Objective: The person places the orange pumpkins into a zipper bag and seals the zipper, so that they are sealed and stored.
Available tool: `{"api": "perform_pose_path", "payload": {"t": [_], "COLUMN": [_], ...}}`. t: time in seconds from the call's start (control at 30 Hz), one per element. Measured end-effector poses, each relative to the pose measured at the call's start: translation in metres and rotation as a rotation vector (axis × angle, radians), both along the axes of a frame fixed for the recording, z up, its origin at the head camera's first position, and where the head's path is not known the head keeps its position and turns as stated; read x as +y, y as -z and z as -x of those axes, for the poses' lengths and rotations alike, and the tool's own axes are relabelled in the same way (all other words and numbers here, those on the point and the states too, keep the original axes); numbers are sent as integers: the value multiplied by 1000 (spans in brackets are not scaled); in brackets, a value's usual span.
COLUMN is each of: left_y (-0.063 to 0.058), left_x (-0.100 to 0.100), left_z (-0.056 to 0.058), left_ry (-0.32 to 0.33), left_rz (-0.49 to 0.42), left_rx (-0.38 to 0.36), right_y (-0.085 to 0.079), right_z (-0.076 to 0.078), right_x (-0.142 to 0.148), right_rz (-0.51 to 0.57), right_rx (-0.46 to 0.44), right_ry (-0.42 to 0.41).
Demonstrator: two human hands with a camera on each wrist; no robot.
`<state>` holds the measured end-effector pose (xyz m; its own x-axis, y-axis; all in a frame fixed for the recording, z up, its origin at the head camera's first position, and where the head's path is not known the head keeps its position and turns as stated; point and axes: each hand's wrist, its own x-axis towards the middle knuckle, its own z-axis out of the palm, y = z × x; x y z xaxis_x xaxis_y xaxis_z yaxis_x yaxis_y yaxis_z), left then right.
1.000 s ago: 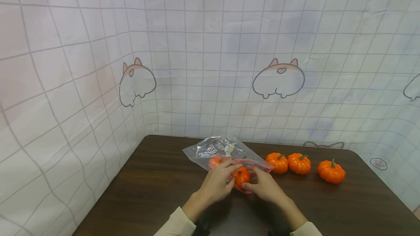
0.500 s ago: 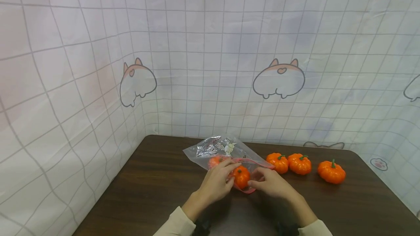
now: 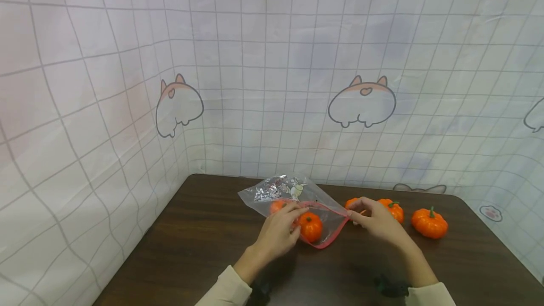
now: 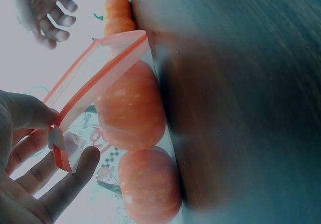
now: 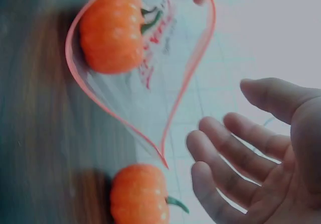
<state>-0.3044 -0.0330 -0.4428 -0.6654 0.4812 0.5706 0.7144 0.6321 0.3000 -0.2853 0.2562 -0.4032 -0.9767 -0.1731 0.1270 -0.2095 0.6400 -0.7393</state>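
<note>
A clear zip bag (image 3: 272, 191) with a red zip edge lies on the table, its mouth toward me. Inside are two small orange pumpkins: one near the mouth (image 3: 310, 228), the other deeper (image 3: 278, 206) and partly behind my fingers. My left hand (image 3: 275, 234) pinches the zip edge at the bag's left side; the left wrist view has its thumb by a whitish slider (image 4: 56, 137). My right hand (image 3: 376, 220) hovers at the bag's right corner. In the right wrist view this hand (image 5: 276, 189) holds nothing, fingers loosely bent, and the mouth gapes wide.
Three more pumpkins stand in a row on the right: one mostly behind my right hand (image 3: 351, 202), a middle one (image 3: 392, 209) and a far right one (image 3: 429, 224). The dark wooden table (image 3: 204, 240) meets a grid-patterned cloth (image 3: 263, 107) at its back.
My right hand has left the pumpkin at the bag's mouth and moved right to the bag's corner. The mouth has spread wider. My left hand stays at the left side.
</note>
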Motion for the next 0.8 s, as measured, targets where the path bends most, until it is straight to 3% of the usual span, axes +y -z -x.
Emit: {"api": "perform_pose_path", "payload": {"t": [0.33,0.8], "left_y": [1,-1], "left_x": [-3,-9], "left_z": [5,6], "left_ry": [4,-25], "left_rz": [-9,-8], "left_rx": [38,30], "right_y": [1,32], "right_z": [-1,13], "right_x": [23,41], "right_rz": [-3,18], "right_rx": [74,31], "right_ry": [190,287]}}
